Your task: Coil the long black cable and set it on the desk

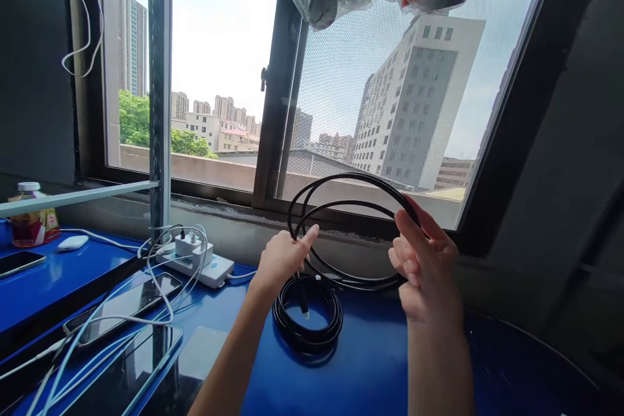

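Note:
Loose loops of a black cable hang in the air between my two hands. My left hand is closed on the left side of the loops, thumb pointing right. A cable end with a metal plug dangles below it. On the right, my right hand grips the loops with its fingers bent and index finger raised along the cable. Beneath the left hand, a coiled part of black cable rests on the blue table; whether it joins the held loops is hard to see.
Left of my hands stands a white power strip with plugs and tangled white cables. Several phones and tablets, including a dark phone, lie there. A metal post rises before the window. A bottle stands far left.

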Demonstrator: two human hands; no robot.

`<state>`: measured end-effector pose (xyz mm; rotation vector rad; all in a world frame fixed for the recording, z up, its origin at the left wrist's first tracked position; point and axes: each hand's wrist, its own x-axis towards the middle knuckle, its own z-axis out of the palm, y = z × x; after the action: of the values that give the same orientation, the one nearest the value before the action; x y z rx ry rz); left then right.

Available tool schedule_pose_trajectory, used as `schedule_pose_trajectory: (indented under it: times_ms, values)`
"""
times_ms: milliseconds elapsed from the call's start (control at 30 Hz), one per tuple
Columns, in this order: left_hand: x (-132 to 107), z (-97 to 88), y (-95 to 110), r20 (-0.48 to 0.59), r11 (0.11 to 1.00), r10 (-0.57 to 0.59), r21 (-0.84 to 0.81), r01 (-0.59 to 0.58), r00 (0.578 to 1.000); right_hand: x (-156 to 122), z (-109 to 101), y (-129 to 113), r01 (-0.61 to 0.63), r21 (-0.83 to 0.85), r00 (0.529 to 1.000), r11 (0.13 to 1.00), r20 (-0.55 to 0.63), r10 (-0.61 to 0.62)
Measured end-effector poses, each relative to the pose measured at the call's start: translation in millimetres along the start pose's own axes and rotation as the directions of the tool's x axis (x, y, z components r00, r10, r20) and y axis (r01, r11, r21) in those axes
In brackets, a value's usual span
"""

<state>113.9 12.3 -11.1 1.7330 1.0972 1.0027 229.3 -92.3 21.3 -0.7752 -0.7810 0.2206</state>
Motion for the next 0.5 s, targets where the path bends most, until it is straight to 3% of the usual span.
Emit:
schedule_pose_trajectory:
  times_ms: [33, 100, 200, 267, 300, 333, 367, 400, 500]
  values:
    - [-0.2, 1.1, -1.3, 0.150, 0.998, -0.060, 0.025, 0.057, 0.987, -3.0, 2.9, 0.8, 0.061, -0.006, 0.997, 0.998, -0.049, -0.062]
    - [-0.7, 3.1, -2.3, 0.416, 0.993, -0.114, 0.064, 0.096, 0.902, -10.9, 9.7, 3.5, 0.202, -0.055, 0.967, 0.978, -0.148, -0.209]
    - [-0.5, 6.3, -2.7, 0.711, 0.995, -0.101, 0.077, 0.065, 0.696, -24.0, 19.4, 8.6, 0.386, -0.173, 0.894, 0.906, -0.171, -0.413]
    - [0.0, 9.7, -3.9, 0.833, 0.997, -0.051, 0.013, 0.072, 0.552, -30.3, 23.2, 11.5, 0.461, -0.204, 0.868, 0.864, -0.097, -0.486]
    - [-0.1, 12.0, -4.7, 0.862, 0.996, -0.013, -0.035, 0.084, 0.507, -32.2, 24.2, 12.6, 0.476, -0.203, 0.866, 0.856, -0.062, -0.496]
    - [-0.5, 14.5, -5.5, 0.871, 0.991, 0.026, -0.087, 0.101, 0.491, -33.1, 24.5, 13.3, 0.475, -0.192, 0.871, 0.859, -0.034, -0.490]
    - [-1.2, 17.0, -6.2, 0.859, 0.983, 0.067, -0.144, 0.115, 0.507, -33.3, 24.3, 13.6, 0.463, -0.173, 0.881, 0.869, -0.017, -0.473]
    - [-2.4, 19.4, -6.6, 0.828, 0.970, 0.111, -0.210, 0.121, 0.550, -32.6, 23.9, 13.6, 0.442, -0.146, 0.895, 0.885, -0.002, -0.447]
    - [-6.4, 23.9, -5.2, 0.615, 0.896, 0.280, -0.442, 0.029, 0.737, -26.5, 22.1, 12.7, 0.378, -0.019, 0.926, 0.926, 0.024, -0.378]
